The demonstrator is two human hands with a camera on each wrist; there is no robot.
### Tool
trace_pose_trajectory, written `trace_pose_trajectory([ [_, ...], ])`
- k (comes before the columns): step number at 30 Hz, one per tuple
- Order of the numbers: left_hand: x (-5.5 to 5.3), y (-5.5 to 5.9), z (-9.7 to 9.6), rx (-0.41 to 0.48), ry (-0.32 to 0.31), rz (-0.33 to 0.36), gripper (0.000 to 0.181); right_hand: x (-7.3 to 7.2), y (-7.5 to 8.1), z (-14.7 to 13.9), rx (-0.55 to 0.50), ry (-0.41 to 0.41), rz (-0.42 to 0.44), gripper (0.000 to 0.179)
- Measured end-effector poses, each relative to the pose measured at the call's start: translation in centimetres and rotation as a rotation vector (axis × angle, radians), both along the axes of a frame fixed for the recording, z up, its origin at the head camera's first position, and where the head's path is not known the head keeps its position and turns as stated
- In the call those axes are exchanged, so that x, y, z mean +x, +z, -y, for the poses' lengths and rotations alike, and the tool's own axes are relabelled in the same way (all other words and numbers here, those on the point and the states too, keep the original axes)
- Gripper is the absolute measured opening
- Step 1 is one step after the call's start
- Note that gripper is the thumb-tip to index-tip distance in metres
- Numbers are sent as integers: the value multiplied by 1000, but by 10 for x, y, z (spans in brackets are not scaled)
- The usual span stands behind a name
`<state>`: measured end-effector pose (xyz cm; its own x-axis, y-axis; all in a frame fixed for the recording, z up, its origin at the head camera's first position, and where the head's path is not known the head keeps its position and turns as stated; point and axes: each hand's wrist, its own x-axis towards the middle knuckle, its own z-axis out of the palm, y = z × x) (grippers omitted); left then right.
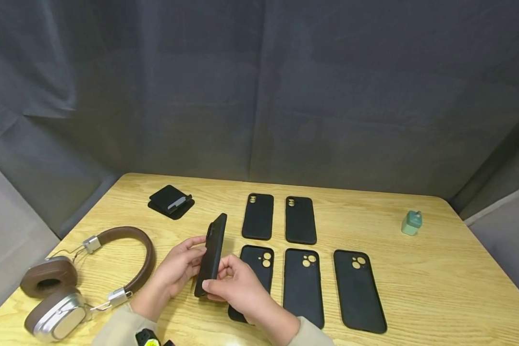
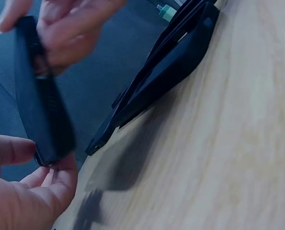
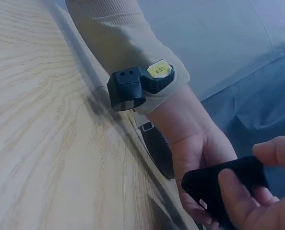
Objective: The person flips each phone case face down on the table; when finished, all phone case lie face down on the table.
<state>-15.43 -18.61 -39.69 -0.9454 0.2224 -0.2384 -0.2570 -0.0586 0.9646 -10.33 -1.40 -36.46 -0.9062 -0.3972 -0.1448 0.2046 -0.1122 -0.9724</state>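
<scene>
A black phone case (image 1: pixel 212 254) is held upright on its edge above the table, between both hands. My left hand (image 1: pixel 179 268) pinches it between thumb and fingers, seen close up in the left wrist view at the case's lower end (image 2: pixel 49 143). With thumb and curled fingers, my right hand (image 1: pixel 244 288) grips the end nearer me. A cutout shows in the case's narrow side (image 3: pixel 205 189) in the right wrist view. Under the right hand lies another black case (image 1: pixel 259 262), partly covered by that hand.
Two black cases (image 1: pixel 258 216) (image 1: pixel 301 220) lie face down behind, and two more (image 1: pixel 303 293) (image 1: pixel 360 293) lie to the right, hollow side up. Brown-and-silver headphones (image 1: pixel 149 250) rest at left. A black folding stand (image 1: pixel 166 198) is at back left, a small green bottle (image 1: pixel 412 223) at far right.
</scene>
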Motion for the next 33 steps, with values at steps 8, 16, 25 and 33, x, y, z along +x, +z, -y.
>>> trace_pose_trajectory([
  [8, -1, 10, 8, -161, 107, -48, 44, -2, -12, -4, 50, 45, 37, 18],
  [16, 1, 13, 11, -391, 158, -108, 40, -4, -21, 0, 163, 11, 73, 41],
  [25, 2, 8, 11, -563, 111, -138, 43, -6, -25, 8, 217, -14, 97, 70],
  [33, 1, 3, 10, -712, 75, -158, 47, -7, -24, 10, 285, 3, 98, 74],
])
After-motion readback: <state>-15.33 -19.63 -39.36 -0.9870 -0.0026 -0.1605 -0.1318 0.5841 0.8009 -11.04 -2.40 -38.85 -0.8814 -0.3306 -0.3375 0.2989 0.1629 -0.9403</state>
